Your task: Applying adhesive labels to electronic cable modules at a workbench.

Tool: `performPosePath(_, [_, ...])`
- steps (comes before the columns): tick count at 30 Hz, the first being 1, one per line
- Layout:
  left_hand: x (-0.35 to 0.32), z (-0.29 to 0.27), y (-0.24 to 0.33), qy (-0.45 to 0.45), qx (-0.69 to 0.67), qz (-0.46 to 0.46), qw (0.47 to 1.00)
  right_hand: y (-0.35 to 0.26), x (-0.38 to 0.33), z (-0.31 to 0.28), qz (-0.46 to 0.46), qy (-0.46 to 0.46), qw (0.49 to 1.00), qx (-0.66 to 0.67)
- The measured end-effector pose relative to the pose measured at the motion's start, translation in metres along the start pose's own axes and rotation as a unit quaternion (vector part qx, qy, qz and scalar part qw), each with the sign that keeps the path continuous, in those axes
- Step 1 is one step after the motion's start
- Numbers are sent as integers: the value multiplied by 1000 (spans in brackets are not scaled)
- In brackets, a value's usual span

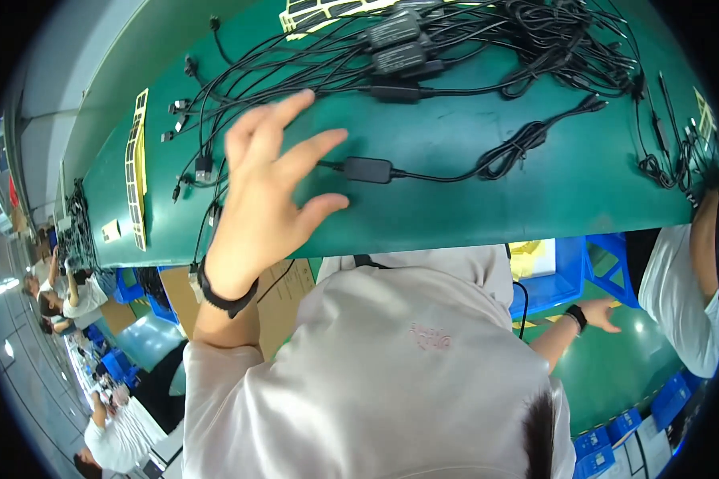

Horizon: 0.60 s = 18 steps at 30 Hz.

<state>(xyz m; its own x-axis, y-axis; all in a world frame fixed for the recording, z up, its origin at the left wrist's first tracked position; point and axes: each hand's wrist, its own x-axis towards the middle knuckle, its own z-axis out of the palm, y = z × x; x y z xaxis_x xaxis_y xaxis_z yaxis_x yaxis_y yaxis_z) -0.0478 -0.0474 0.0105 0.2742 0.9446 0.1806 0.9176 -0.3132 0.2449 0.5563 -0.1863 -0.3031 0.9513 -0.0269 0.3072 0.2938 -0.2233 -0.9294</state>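
My left hand [268, 172] hovers over the green table with its fingers spread and nothing in them. Just right of its fingertips lies a black cable with a small box-shaped module [367, 170]. The cable's right part is tied in a coil [511, 152]; its left end is hidden behind my hand. Beyond lies a pile of similar black cables [543, 40], with modules [399, 60] in the middle and USB plugs [204, 166] toward the left. Down at my right side, below the table edge, my right hand [599, 315] is empty, its fingers apart, near a blue bin [563, 275].
Sheets of black labels on yellow backing [136, 172] lie at the left and far edge. More cables [667, 152] lie at the right, by a co-worker's arm [707, 231]. Cardboard [287, 299] stands below the table's front edge. Other people sit at the far left.
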Motion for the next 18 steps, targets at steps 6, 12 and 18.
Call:
performPosePath(6, [6,27,-39,-57,-76,109,990,-333,-147,40,-285,-260,901,200])
performPosePath(12, [33,31,14,43,-258,84,962,-430,-241,85,38,-754,561,340])
performPosePath(18, [31,64,29,-7,-271,63,961,-414,-254,88,146,-788,584,127])
